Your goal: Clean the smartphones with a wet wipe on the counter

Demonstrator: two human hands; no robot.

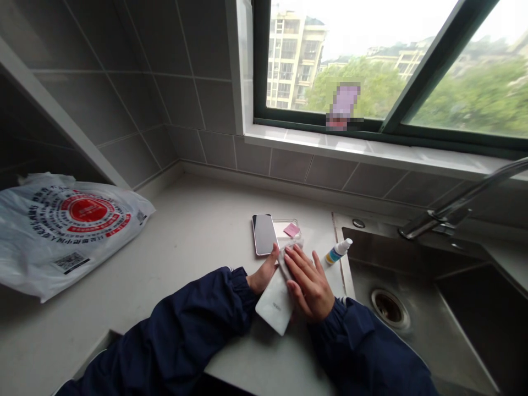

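Observation:
My left hand [265, 273] grips a white smartphone [275, 305] by its left side, its back turned up with a small dark logo. The fingers below the phone are hidden. Spread over the phone's far end, my right hand [310, 286] presses a pale cloth [284, 264] against it. A second phone [264, 235] lies screen up just beyond my left hand. Beside it is a clear phone case [280, 225] with a pink paper square [292, 230] on it. A small white spray bottle [338, 251] with a blue and yellow label stands right of my right hand.
To the right is a steel sink [416, 297] with a drain and a chrome faucet [437, 212]. A printed white plastic bag [78, 225] rests at the left of the light countertop [198, 220]. Behind runs a tiled wall below a window.

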